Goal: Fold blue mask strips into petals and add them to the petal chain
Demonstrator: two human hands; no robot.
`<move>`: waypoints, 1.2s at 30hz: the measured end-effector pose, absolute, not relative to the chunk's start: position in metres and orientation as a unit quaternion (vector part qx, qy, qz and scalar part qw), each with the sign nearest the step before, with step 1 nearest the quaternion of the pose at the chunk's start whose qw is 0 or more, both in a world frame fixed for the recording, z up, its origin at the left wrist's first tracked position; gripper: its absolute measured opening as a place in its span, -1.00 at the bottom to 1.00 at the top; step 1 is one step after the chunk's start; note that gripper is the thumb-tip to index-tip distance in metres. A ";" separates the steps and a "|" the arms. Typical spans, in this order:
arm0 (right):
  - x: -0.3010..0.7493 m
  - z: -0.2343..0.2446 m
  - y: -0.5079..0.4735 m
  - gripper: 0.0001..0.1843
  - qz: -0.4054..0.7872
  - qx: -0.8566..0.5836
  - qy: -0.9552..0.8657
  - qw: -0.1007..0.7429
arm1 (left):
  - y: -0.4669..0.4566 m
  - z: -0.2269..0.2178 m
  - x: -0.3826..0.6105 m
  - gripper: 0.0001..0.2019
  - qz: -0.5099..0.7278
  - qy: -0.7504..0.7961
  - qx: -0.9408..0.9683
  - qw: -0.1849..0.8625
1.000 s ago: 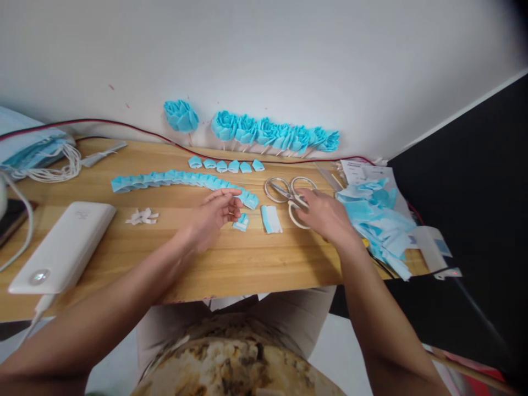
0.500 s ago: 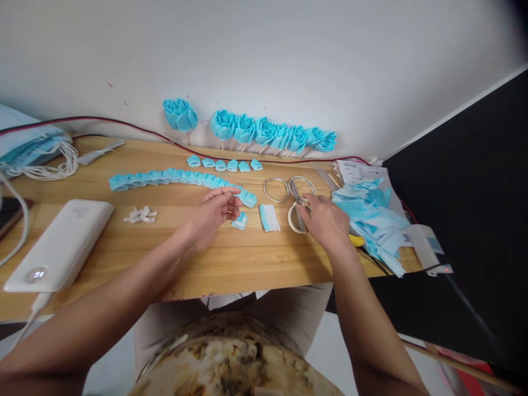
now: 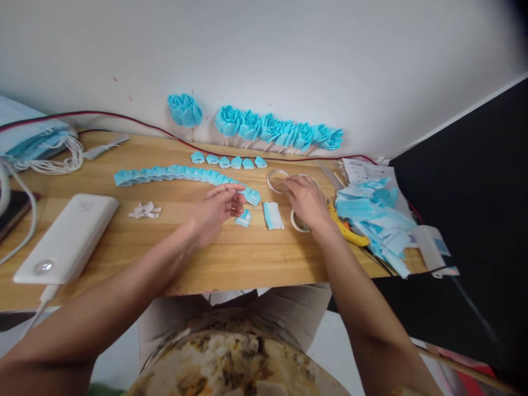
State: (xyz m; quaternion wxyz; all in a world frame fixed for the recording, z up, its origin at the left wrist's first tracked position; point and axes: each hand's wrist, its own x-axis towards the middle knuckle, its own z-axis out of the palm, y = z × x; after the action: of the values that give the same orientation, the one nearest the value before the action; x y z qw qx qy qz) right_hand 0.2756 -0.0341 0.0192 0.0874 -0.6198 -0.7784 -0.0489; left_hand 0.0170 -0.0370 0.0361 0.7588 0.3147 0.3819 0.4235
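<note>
My left hand (image 3: 216,212) hovers over the desk with fingers loosely curled and parted, and I see nothing held in it. Just beside its fingertips are a small folded blue-and-white piece (image 3: 243,218) and the right end of a row of folded light-blue petals (image 3: 177,173). A blue-and-white fabric strip (image 3: 273,215) lies between my hands. My right hand (image 3: 305,199) reaches over the tape rolls, fingers stretched toward the left tape roll (image 3: 269,180). Another tape roll (image 3: 294,223) shows partly beneath that hand; the scissors there are hidden.
Blue fabric flowers on sticks (image 3: 270,129) lean on the wall behind several small petals (image 3: 236,162). Yellow-handled pliers (image 3: 352,235) lie beside a heap of blue scraps (image 3: 375,214) at right. A white power bank (image 3: 68,236) and paper bits (image 3: 144,210) sit left.
My right hand has moved left and slightly away from me, off the scissors and over the tape rolls, uncovering the yellow pliers. My left hand has stayed nearly in place.
</note>
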 end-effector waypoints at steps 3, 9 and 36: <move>0.268 0.028 -0.040 -0.67 0.005 -0.622 -0.778 0.094 | -0.036 0.035 0.016 -0.86 0.423 0.377 0.311 0.763; 0.255 0.034 -0.044 -0.78 0.081 -0.610 -0.787 0.039 | -0.034 0.032 0.016 -0.85 0.421 0.375 0.313 0.764; 0.194 0.034 -0.047 -0.84 0.055 -0.517 -0.854 -0.005 | -0.029 0.036 0.010 -0.90 0.449 0.375 0.315 0.748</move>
State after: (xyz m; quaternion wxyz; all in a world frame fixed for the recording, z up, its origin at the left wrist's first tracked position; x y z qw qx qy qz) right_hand 0.1938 -0.0471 0.0344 -0.0054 -0.5168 -0.8543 0.0548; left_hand 0.0097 -0.0285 0.0364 0.7476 0.3145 0.3747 0.4492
